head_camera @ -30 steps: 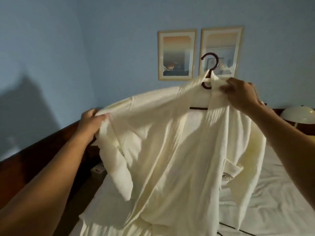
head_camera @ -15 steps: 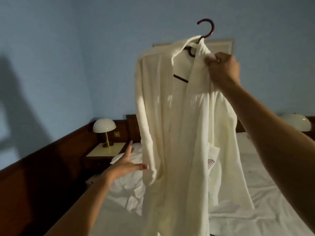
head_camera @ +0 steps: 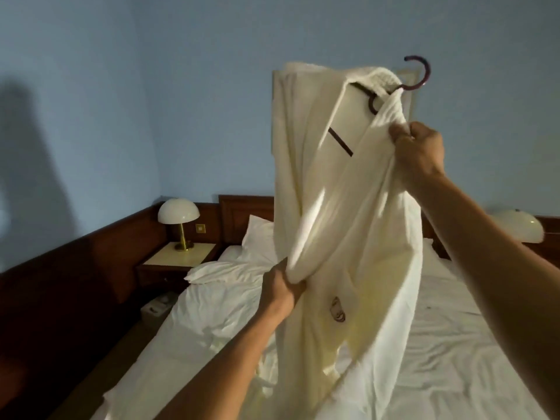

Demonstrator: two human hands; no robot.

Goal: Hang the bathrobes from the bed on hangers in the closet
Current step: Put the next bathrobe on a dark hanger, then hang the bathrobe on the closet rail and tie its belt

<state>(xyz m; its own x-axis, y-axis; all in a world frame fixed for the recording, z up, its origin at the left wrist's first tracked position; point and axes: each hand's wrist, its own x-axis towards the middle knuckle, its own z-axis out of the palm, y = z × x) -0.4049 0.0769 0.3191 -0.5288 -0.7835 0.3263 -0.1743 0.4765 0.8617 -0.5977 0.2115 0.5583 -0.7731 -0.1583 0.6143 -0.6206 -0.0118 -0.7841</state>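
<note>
A cream bathrobe [head_camera: 357, 225] hangs on a dark hanger [head_camera: 419, 74], lifted high above the bed [head_camera: 454, 344]. The hanger's hook sticks up at the top right and its bar shows through the open collar. My right hand [head_camera: 419, 153] grips the robe's collar edge just below the hook and holds the whole thing up. My left hand [head_camera: 280, 287] grips a fold of the robe's front edge lower down, at waist height. A small dark emblem shows on the chest pocket. More white fabric lies crumpled on the sheets beneath the robe.
Rumpled white sheets and a pillow [head_camera: 257, 234] cover the bed. A bedside table [head_camera: 178, 256] with a dome lamp [head_camera: 178, 216] stands at the left, another lamp [head_camera: 521, 225] at the right. Dark wood panelling runs along the left wall; a small white box [head_camera: 157, 307] lies on the floor.
My left hand, open and free half a second ago, has come up and taken hold of the robe's front edge. The hanger has tilted and moved right; the view dropped slightly.
</note>
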